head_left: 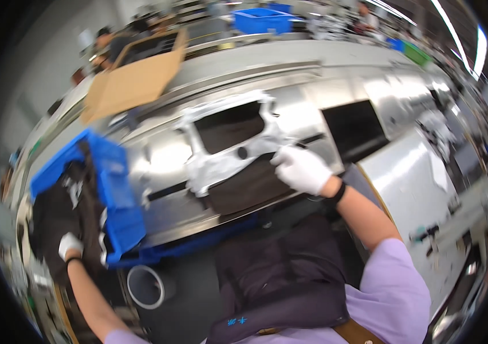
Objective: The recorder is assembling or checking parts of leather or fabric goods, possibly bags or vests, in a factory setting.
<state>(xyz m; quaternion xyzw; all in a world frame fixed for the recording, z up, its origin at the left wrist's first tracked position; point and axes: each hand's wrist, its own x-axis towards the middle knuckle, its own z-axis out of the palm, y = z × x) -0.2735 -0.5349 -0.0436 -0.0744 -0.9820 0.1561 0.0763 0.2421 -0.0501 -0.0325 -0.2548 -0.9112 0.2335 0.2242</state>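
My left hand (70, 246), in a white glove, is closed on dark cloth (63, 212) that hangs over the near side of a blue bin (121, 195). My right hand (302, 170), also gloved, is at the right end of a dark fabric piece (247, 186) on the metal table. Its fingers are curled together at the piece's upper edge; blur hides the exact grip. Just beyond lies a white frame-like piece (212, 166) with a dark panel (229, 127) inside it. White material borders the dark fabric.
The shiny metal table (169, 157) has a black rectangular area (355, 129) to the right. A cardboard box (132, 83) stands behind, at the far left. A round grey bin (145, 286) stands below the table. A pale side table (410, 178) is at the right. People work farther back.
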